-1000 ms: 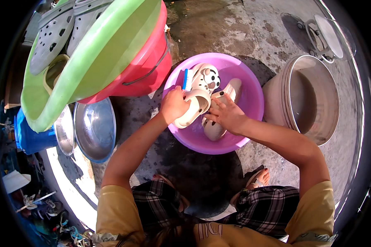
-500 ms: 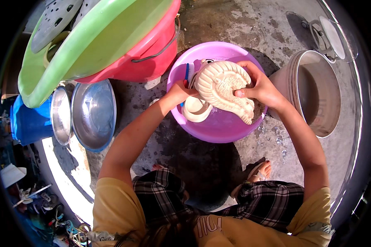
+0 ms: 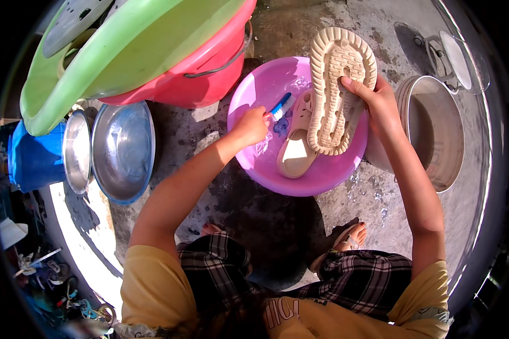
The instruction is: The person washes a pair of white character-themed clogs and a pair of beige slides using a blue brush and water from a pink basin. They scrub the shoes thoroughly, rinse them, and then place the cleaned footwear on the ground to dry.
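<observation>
My left hand (image 3: 253, 125) is closed round the handle of a small brush (image 3: 280, 105) with a blue head and pale bristles. It is over the left part of a pink-purple basin (image 3: 249, 175). In my right hand (image 3: 379, 104) is a cream-coloured clog (image 3: 335, 113), its ridged sole turned up toward me; the thumb presses on the sole and the other fingers are hidden behind. A second cream clog (image 3: 297, 158) rests in the basin between my hands, partly covered by the held one. Shallow water and some suds show in the basin.
A red bucket (image 3: 209, 85) and a big green basin (image 3: 56, 107) holding grey clogs (image 3: 76, 28) stand at the far left. Two metal bowls (image 3: 124, 152) lean by a blue container (image 3: 37, 155). To the right a pale bucket (image 3: 435, 135) lies tipped on wet concrete.
My right hand has raised the clog and swung it upright, away from the other clog. My left hand has come away from the clogs with the brush, whose head now points up and right.
</observation>
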A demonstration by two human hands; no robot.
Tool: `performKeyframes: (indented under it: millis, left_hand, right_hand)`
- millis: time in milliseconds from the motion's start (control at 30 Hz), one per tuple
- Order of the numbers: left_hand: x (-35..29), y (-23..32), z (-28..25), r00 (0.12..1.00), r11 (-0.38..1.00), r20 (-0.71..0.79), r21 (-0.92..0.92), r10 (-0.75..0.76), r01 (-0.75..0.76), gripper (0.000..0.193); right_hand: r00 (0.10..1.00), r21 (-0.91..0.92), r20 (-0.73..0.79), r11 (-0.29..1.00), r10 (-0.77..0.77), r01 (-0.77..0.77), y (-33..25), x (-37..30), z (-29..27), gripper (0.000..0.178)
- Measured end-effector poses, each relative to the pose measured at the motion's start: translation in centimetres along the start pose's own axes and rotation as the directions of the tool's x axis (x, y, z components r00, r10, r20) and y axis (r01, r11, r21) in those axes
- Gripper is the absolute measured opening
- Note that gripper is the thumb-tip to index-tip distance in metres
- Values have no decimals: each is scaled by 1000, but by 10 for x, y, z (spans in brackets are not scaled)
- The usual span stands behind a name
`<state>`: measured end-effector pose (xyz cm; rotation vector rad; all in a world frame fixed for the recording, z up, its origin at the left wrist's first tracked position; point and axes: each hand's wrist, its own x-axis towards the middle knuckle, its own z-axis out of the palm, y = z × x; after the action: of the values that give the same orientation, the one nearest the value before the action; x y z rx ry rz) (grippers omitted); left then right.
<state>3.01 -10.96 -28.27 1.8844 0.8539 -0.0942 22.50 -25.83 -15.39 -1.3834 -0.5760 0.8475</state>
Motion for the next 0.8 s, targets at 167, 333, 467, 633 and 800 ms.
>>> performKeyframes:
  millis: [167,333,467,633,800]
  left_hand:
    - [-30,80,-55,986,865,48,-489,157,-113,25]
    - [-38,118,-15,944,852,-174,-406,281,-329,81]
    - [-34,108,-14,961,899,-146,-344,233,-270,83]
    - [-31,52,-58,975,495,221,-846,-14,199,46]
    - [-36,29,-76,968,309,223,-935,118,177,41]
  right_hand:
    - [967,-475,-164,875,-194,94,3,-5,14,82]
    - [989,-146,-140,987,51,-71,12,3,20,81]
    - [964,2,-36,964,264,-264,2,-5,33,73]
    - [968,112,168,972,187,-207,8,-4,28,57]
    - [951,-320,-304,934,54,-156,75,-4,-20,42]
